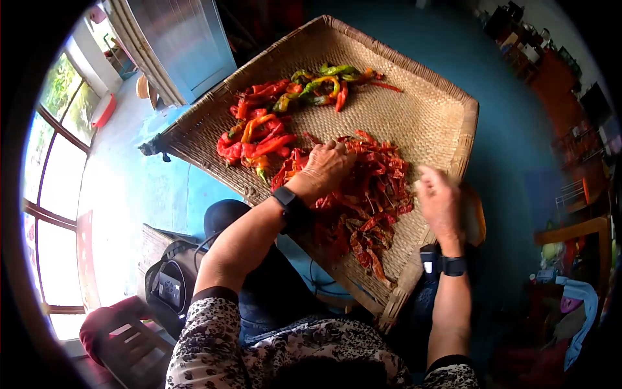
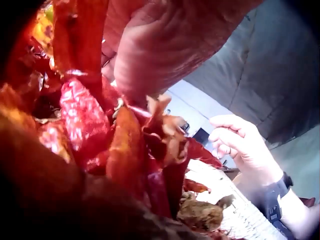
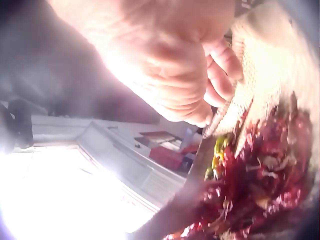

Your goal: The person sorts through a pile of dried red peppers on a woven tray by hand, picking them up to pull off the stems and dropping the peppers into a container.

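In the head view, my left hand (image 1: 326,170) is down in the pile of wrinkled dried red peppers (image 1: 379,175), fingers bent. The left wrist view shows red peppers (image 2: 127,145) close up, between the fingers (image 2: 160,50) and the dark lower part of the hand; the fingertips are partly hidden. My right hand (image 1: 442,204), slightly blurred, hovers over the basket's right side, apart from the pile. Its fingers are loosely bent, with nothing visible in them, in the right wrist view too (image 3: 170,65).
The woven basket (image 1: 414,117) rests across the lap, its raised rim around the peppers. Fresh red peppers (image 1: 259,139) and green ones (image 1: 317,84) lie at its left and back. A chair (image 1: 129,343) and a black bag (image 1: 172,285) stand at lower left.
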A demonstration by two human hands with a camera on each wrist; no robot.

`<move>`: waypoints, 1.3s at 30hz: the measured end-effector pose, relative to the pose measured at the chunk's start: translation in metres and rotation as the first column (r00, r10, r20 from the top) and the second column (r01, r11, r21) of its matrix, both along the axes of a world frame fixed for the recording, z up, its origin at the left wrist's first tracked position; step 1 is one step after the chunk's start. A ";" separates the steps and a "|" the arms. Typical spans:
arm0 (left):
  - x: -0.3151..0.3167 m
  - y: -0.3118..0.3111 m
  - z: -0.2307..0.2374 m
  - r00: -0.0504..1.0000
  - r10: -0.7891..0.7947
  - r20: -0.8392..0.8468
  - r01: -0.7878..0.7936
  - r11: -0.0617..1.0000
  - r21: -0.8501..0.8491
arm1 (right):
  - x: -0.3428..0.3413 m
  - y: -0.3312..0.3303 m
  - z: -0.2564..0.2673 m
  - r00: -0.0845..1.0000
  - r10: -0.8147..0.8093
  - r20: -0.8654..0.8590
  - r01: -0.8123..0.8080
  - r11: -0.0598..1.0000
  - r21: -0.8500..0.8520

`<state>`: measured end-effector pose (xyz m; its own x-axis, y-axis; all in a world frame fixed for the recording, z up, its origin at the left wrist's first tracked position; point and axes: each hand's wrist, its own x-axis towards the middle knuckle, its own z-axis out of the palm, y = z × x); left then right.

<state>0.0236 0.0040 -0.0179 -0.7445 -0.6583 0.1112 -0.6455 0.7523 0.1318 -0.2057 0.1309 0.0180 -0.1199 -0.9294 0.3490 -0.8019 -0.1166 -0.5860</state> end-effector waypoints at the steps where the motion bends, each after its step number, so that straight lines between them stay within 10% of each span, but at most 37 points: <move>1: -0.003 -0.003 0.000 1.000 0.008 -0.008 -0.008 1.000 -0.011 | 0.009 -0.005 -0.004 0.998 0.068 -0.008 -0.067 0.996 0.055; 10: -0.014 0.021 0.003 0.908 -0.277 -0.315 0.196 0.944 -0.266 | 0.035 -0.020 -0.011 0.961 0.257 -0.099 -0.254 0.966 0.049; 18: -0.010 0.020 -0.018 0.945 -0.223 -0.241 0.198 0.972 -0.123 | -0.014 -0.008 0.011 0.993 -0.118 0.026 0.119 0.914 -0.387; 22: -0.022 0.030 -0.042 0.960 -0.242 -0.141 0.210 0.955 -0.211 | -0.065 0.004 0.001 0.905 -0.416 -0.089 0.389 0.893 -0.225; 24: -0.029 0.023 -0.050 0.950 -0.277 -0.142 0.242 0.944 -0.222 | -0.082 0.008 -0.008 0.709 -0.527 -0.468 0.530 0.837 -0.140; 26: -0.039 0.015 -0.060 0.945 -0.287 -0.158 0.239 0.933 -0.267 | -0.024 0.025 0.036 0.781 -0.536 -0.322 0.539 0.838 -0.088; 28: -0.035 0.016 -0.030 0.971 -0.221 -0.093 0.217 0.975 -0.051 | -0.017 0.019 0.030 0.817 -0.480 -0.319 0.448 0.877 -0.171; 30: -0.035 0.016 -0.023 0.916 -0.231 -0.327 0.227 0.973 -0.053 | -0.025 0.009 -0.003 0.981 -0.182 -0.071 0.183 0.983 -0.005; 34: -0.029 0.030 0.005 0.724 -0.113 -0.681 0.287 0.946 0.148 | 0.022 0.002 -0.001 0.935 0.164 0.314 -0.245 0.940 0.237; 39: -0.033 0.030 0.003 0.655 -0.163 -0.737 0.403 0.902 0.158 | 0.019 -0.011 -0.022 0.935 0.242 0.260 -0.291 0.941 0.173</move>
<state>-0.0095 0.0344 -0.0147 -0.6820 -0.5165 0.5178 -0.0360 0.7308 0.6816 -0.1863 0.1199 -0.0036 0.0881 -0.9863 0.1396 -0.5968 -0.1645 -0.7854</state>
